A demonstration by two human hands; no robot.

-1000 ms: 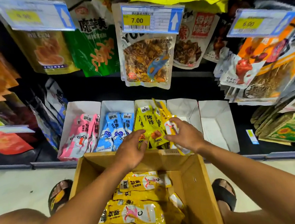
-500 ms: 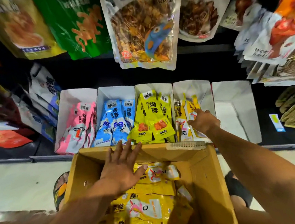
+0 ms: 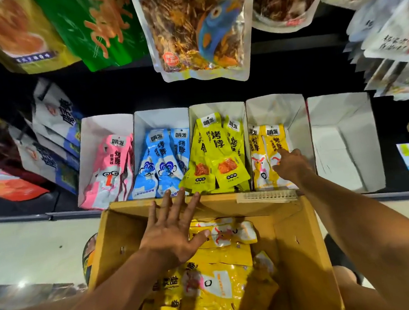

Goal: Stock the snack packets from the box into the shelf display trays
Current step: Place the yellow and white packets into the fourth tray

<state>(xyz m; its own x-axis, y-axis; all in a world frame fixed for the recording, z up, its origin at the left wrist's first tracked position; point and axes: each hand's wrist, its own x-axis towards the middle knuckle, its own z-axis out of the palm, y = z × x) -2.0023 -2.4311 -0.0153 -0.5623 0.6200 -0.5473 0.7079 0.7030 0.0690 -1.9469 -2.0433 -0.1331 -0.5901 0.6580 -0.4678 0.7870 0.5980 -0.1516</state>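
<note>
Big open cardboard box [image 3: 304,257] fills the foreground, with a heap of orange-yellow packets [image 3: 216,288] lying inside. Behind its far rim, a row of white display trays [image 3: 337,120] sits on the dark shelf, with pink, blue and lime packs in the first three from the left. In the fourth tray [image 3: 275,110], two matching standing packets [image 3: 259,150], and the right hand [image 3: 291,166] reaches in, fingertips touching them; gripping or just pressing, cannot tell. The left hand [image 3: 173,233] hovers over the box, fingers spread wide, tips across its far rim.

Fish-print pouch [image 3: 201,30] hangs at top; green pouch [image 3: 95,28] beside (leftward); pale floor [image 3: 34,246] below.
</note>
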